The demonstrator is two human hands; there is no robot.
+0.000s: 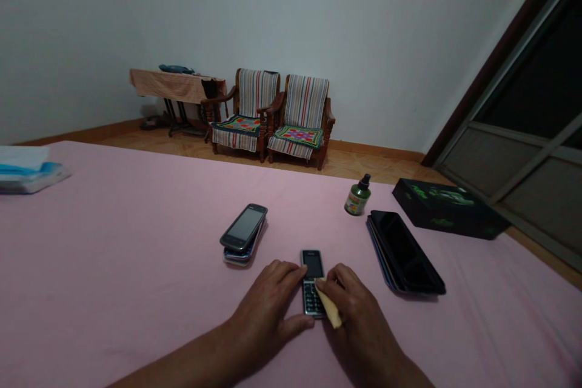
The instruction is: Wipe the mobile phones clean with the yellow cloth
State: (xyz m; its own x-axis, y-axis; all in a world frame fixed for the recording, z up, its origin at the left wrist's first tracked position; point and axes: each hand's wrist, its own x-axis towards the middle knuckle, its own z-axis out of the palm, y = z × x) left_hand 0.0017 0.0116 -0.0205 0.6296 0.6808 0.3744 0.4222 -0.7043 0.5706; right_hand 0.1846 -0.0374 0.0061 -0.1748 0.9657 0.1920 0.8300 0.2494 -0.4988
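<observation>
A keypad mobile phone point(311, 264) lies face up on the pink cloth, its screen at the far end. My left hand point(268, 303) steadies it from the left, fingertips at its upper left edge and thumb by its bottom corner. Pinched in my right hand point(359, 315) is a folded yellow cloth point(330, 308), which touches the right side of the keys. Beyond my left hand sits a small stack of phones point(245, 227), a dark touchscreen one on top. To the right of my right hand is a stack of tablets point(404, 251) with black screens.
A green spray bottle point(357, 197) with a black top stands behind the tablets, beside a black box point(448, 206). A white and blue packet point(30, 170) rests at the far left. Past the pink surface's point(136, 218) far edge are two wooden armchairs point(297, 109) and a covered table point(173, 85).
</observation>
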